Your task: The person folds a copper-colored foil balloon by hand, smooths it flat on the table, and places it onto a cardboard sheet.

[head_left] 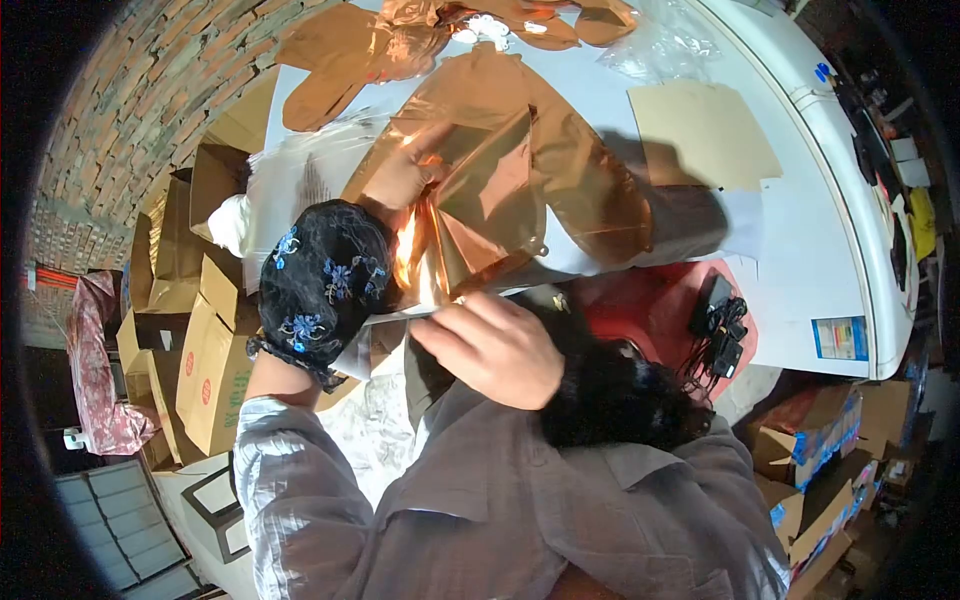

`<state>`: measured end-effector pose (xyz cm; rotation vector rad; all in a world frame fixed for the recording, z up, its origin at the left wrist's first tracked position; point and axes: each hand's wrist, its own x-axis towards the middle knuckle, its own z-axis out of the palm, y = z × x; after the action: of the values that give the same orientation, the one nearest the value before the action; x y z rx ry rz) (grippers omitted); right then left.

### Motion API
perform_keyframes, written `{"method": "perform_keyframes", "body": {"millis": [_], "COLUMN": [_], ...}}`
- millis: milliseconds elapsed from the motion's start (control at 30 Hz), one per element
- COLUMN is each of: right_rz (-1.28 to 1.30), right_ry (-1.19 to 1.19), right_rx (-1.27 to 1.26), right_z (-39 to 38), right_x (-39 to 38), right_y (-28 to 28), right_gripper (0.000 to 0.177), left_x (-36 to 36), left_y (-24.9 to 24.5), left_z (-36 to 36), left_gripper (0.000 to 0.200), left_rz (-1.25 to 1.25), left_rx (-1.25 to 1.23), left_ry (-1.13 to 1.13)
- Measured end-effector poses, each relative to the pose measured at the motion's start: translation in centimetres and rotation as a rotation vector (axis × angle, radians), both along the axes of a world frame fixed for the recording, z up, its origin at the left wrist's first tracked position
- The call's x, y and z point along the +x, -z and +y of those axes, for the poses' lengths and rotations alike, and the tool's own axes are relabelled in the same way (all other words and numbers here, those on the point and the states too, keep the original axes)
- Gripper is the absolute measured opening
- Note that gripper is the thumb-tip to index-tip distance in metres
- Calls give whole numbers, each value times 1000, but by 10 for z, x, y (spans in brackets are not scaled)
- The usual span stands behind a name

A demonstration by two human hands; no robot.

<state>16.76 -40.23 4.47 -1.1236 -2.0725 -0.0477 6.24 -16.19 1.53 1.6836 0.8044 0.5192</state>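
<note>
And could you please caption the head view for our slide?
Left hand against shiny copper-coloured foil, right hand at its near edge.

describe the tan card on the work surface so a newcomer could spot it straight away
On the big white work surface, look right of the shiny copper foil. Just below the crumpled clear plastic in the view lies a flat tan card. It is dull and opaque, unlike the shiny foil and see-through plastic.
</note>
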Motion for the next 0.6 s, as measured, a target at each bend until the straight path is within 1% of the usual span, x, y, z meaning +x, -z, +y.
{"method": "perform_keyframes", "body": {"millis": [33,100,200,300,333,400,433,533,600], "right_rz": [205,331,502,625,659,670,676,656,661], "right_ry": [6,52,127,233,272,279,281,281,270], "right_rx": [-84,-243,-473,-633,-674,-654,-643,-635,-626], "right_z": [-6,-15,-26,-30,-30,-28,-26,-24,-23], "right_x": [2,15,37,49,51,55,56,58,58], "right_y": [5,21,26,27,27,28,29,30,32], "right_gripper": [27,21,15,14,14,14,15,14,15], "left_x": [0,-1,0,-4,-3,1,6,18,9], "left_y": [-3,-13,-17,-6,-6,-12,-21,-44,-25], "left_z": [-1,0,4,16,16,14,3,-14,0], "left_gripper": [71,71,71,68,67,65,65,66,66], "left_rz": [-22,-71,-23,38,172,438,554,779,611], "left_rx": [-101,-299,-244,-28,191,633,632,560,591], "left_ry": [-5,-21,-55,-10,-7,-1,-61,-115,-81]}}
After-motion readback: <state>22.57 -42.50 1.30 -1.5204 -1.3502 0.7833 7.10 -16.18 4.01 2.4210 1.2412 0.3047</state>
